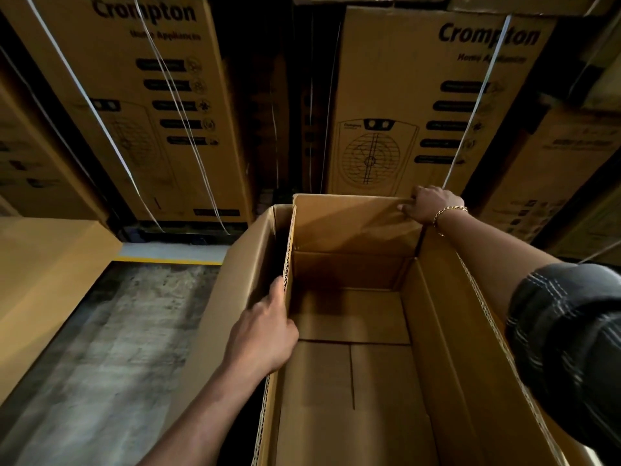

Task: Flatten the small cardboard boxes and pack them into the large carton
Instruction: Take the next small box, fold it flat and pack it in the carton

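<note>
The left hand [265, 326] pinches the carton's [447, 331] left flap [242, 280], its grip closed. The right hand [431, 203] clasps the far flap [353, 220], likely spreading the mouth for packing; the carton looks empty.

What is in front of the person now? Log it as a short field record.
setting: storeroom, stacked printed cartons behind
large carton: open, flaps up, nothing packed inside
left hand: gripping the left flap's edge
right hand: gripping the far flap's top edge
wrist: chain bracelet on right
small boxes: none in view
floor: bare concrete, left
</note>
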The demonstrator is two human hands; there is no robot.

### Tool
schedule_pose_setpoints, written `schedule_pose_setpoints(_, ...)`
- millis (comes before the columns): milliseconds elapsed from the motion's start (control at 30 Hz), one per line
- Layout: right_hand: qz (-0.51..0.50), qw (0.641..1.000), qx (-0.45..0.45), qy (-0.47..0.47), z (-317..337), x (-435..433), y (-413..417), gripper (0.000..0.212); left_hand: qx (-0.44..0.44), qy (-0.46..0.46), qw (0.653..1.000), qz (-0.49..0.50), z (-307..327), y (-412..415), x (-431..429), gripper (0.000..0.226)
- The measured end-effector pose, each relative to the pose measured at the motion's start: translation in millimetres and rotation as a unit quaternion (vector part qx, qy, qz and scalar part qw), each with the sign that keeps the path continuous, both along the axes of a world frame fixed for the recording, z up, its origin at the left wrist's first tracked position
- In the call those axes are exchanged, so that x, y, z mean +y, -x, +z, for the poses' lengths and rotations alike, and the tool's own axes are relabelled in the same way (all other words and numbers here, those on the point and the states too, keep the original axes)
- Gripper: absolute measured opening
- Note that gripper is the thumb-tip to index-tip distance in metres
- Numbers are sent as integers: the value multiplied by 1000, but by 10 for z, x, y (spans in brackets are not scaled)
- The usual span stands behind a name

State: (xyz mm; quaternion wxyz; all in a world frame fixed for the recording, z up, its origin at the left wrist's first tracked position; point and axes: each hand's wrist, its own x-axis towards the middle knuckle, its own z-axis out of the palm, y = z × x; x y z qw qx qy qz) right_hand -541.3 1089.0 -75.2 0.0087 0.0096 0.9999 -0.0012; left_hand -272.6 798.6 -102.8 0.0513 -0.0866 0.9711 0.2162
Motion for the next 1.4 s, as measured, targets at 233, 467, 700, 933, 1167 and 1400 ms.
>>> schedule_pose_setpoints(233,3,999,-24,37,25,45,-113,68,-6,21,1000,-16,33,8,79,71)
schedule_pose_setpoints(467,-6,990,-47,135,68,137,-595,86,-19,32,999,-10,73,14,136,69)
schedule_pose_setpoints(700,-36,977,-80,193,25,277,-1495,87,-36,1,999,19,123,-27,108,61)
schedule_pose_setpoints(933,-36,971,-101,212,-19,428,-2389,83,-62,3,997,46,212,-206,220,54)
schedule_pose_setpoints(1167,-20,970,-116,213,9,527,-3022,85,-64,21,996,59,188,-581,277,45)
schedule_pose_setpoints(1400,-9,970,-112,214,-13,544,-3529,82,-58,28,996,64,97,-948,294,51)
